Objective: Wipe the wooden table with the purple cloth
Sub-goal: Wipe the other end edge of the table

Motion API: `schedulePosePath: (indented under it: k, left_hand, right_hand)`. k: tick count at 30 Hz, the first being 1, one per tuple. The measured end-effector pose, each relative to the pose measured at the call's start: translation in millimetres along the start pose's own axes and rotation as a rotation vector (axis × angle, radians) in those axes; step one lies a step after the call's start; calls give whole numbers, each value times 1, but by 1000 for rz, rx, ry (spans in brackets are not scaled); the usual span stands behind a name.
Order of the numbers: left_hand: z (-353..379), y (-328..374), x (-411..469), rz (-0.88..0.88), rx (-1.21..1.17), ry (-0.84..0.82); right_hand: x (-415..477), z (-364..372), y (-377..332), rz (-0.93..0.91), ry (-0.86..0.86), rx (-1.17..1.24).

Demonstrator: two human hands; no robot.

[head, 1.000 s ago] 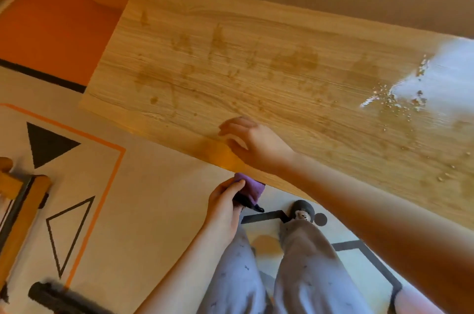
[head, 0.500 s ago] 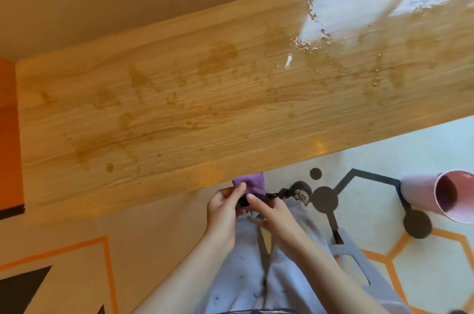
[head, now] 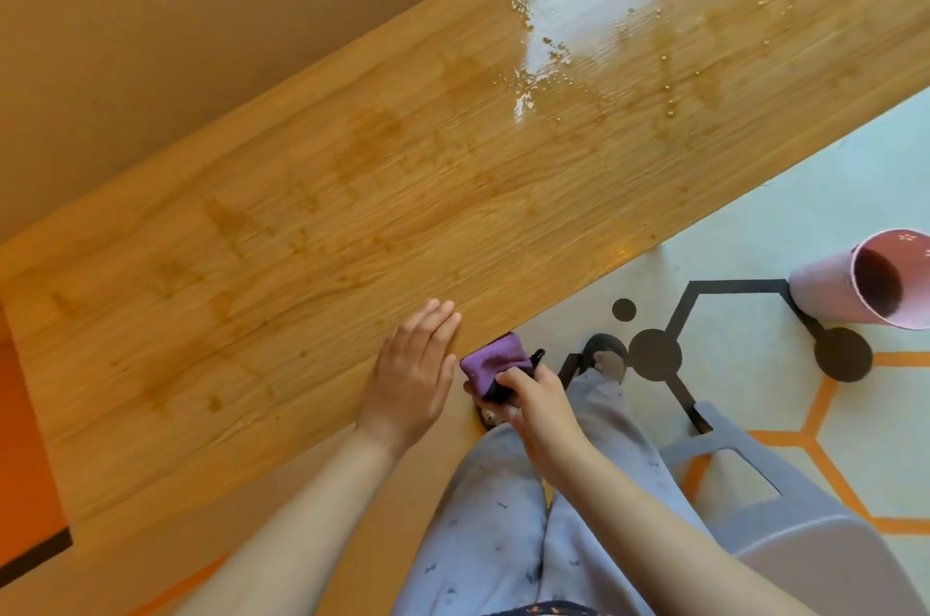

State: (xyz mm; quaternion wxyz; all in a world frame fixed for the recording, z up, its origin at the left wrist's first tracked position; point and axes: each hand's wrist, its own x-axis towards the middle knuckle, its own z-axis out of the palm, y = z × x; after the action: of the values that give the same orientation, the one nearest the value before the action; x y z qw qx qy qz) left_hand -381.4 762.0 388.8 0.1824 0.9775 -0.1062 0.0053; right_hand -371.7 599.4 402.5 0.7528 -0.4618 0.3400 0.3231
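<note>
Fingers of the right hand (head: 533,394) are clamped on the purple cloth (head: 493,364), holding it just off the near edge of the wooden table (head: 402,192), above the person's knees. Beside it, the left hand (head: 412,374) lies flat on that near edge, fingers together and straight. Damp smears and small crumbs mark the tabletop toward its far right end. On the floor to the right stands a pink cup (head: 865,283); its inside looks dark, contents unclear.
</note>
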Motion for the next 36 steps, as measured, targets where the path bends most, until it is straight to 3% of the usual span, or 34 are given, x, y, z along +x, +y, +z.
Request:
schedulePosePath:
  k: [8,14,17,22,28,31,36]
  left_hand:
    - [2,0,2,-6,68,-9]
    - [0,3,3,-10,50,-31]
    - [1,2,3,-19,53,-46]
    - [0,6,3,-40,74,-75]
    - [1,5,3,-51,58,-49]
    - [2,5,3,-52,72,-65]
    - [3,6,3,-49,89,-64]
  right_hand:
    - [5,-6,10,-84,-67,62]
    - [5,1,13,-181,-29,-160]
    - [6,-3,-6,-284,30,-251]
    - [15,-29,-47,-405,279,-208]
    - [-8,9,-1,-318,97,-375]
    - [-5,-7,-32,-371,87,-323]
    - [22,-60,-101,-430,320,-296]
